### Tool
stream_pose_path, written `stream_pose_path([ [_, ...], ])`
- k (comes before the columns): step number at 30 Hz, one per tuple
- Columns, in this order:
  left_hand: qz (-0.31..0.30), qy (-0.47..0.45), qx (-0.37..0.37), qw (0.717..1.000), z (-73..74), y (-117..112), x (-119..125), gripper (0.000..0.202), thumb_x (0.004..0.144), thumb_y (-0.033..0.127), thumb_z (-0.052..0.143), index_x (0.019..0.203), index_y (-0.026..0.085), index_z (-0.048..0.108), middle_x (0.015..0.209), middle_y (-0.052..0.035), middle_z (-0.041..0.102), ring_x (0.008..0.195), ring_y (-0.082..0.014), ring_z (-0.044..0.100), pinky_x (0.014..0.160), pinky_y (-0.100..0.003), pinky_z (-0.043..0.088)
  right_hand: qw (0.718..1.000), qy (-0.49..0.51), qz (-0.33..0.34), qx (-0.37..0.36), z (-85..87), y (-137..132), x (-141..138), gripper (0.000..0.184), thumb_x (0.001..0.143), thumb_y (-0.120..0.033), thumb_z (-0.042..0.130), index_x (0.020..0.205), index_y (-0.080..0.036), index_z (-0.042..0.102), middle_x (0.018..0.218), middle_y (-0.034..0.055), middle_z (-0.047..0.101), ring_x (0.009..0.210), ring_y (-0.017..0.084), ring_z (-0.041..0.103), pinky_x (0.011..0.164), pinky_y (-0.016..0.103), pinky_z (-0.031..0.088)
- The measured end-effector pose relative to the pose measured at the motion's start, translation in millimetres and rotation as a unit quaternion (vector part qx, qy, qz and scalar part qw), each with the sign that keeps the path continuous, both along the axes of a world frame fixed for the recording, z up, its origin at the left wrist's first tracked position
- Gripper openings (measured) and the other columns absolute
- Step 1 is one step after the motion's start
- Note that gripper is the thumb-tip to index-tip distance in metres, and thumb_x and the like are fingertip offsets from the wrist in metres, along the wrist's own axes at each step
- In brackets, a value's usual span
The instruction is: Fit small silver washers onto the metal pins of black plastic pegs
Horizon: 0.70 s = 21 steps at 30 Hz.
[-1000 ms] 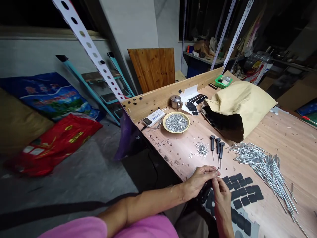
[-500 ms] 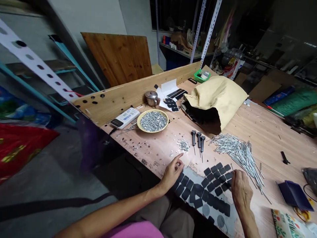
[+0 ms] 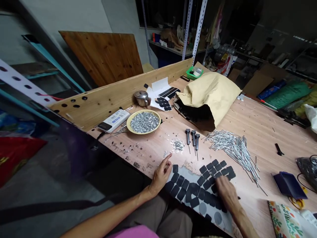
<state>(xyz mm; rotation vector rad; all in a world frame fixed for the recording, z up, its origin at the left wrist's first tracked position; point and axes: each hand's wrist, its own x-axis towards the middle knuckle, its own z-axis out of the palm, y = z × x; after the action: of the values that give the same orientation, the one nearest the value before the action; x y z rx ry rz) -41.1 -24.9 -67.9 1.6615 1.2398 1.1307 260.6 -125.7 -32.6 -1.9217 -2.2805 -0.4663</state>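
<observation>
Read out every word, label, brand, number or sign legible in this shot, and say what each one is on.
No word, brand or number can be read for certain.
White plastic box on the bench: printed label, too small to read.
Red sack on the floor: yellow print, cut off by the frame and too blurred to read.

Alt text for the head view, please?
The right hand lies over black pads on a wooden bench; the left hand sits beside them, forefinger out toward loose washers. Three screwdrivers and a pile of metal rods lie just beyond.
</observation>
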Motion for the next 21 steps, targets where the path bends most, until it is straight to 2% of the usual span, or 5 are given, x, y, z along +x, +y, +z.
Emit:
stream_pose_path([
  [2,0.006,0.013,0.008,1.0,-0.3,-0.1,0.4,0.041,0.086,0.032,0.042,0.122,0.015,0.051,0.076,-0.0014,0.06,0.054,-0.0076,0.054,0.062,-0.02,0.049,0.999,0.023,0.036,-0.028,-0.3,0.4,-2.9,0.031,0.09,-0.01,0.028,0.077,-0.021,0.054,0.07,0.0039,0.053,0.062,0.014,0.048,0.052,0.023,0.04],
  [5,0.015,0.025,0.02,0.999,-0.4,-0.3,0.5,0.04,0.086,0.031,0.042,0.122,0.015,0.051,0.076,-0.0012,0.061,0.052,-0.0072,0.054,0.061,-0.019,0.049,0.999,0.035,-0.003,-0.009,0.9,6.0,0.5,0.033,0.089,-0.007,0.024,0.08,-0.019,0.053,0.071,0.0062,0.053,0.06,0.015,0.046,0.042,0.023,0.034],
  [10,0.012,0.041,0.043,0.998,-0.9,-1.6,0.1,0.038,0.087,0.029,0.042,0.121,0.015,0.052,0.076,-0.0015,0.061,0.052,-0.007,0.054,0.061,-0.019,0.049,0.998,0.046,0.02,-0.031,-5.2,8.7,0.3,0.028,0.091,-0.012,0.027,0.08,-0.021,0.052,0.071,0.0028,0.052,0.06,0.013,0.046,0.048,0.022,0.04],
  [14,0.013,0.058,0.045,0.997,-1.3,-2.4,-0.6,0.038,0.088,0.029,0.042,0.122,0.015,0.051,0.076,-0.0018,0.061,0.055,-0.0074,0.055,0.064,-0.019,0.05,0.999,0.043,-0.027,-0.005,-4.1,9.8,6.8,0.031,0.091,-0.012,0.023,0.077,-0.02,0.05,0.069,0.0042,0.05,0.057,0.014,0.043,0.04,0.021,0.031],
  [21,0.021,0.066,0.049,0.996,-2.0,-2.4,0.0,0.038,0.087,0.027,0.043,0.122,0.017,0.052,0.076,-0.0014,0.061,0.054,-0.0078,0.056,0.061,-0.018,0.05,1.0,0.027,-0.011,-0.011,-3.3,12.0,12.8,0.028,0.09,-0.012,0.027,0.074,-0.02,0.049,0.068,0.0035,0.05,0.056,0.014,0.042,0.042,0.021,0.03],
])
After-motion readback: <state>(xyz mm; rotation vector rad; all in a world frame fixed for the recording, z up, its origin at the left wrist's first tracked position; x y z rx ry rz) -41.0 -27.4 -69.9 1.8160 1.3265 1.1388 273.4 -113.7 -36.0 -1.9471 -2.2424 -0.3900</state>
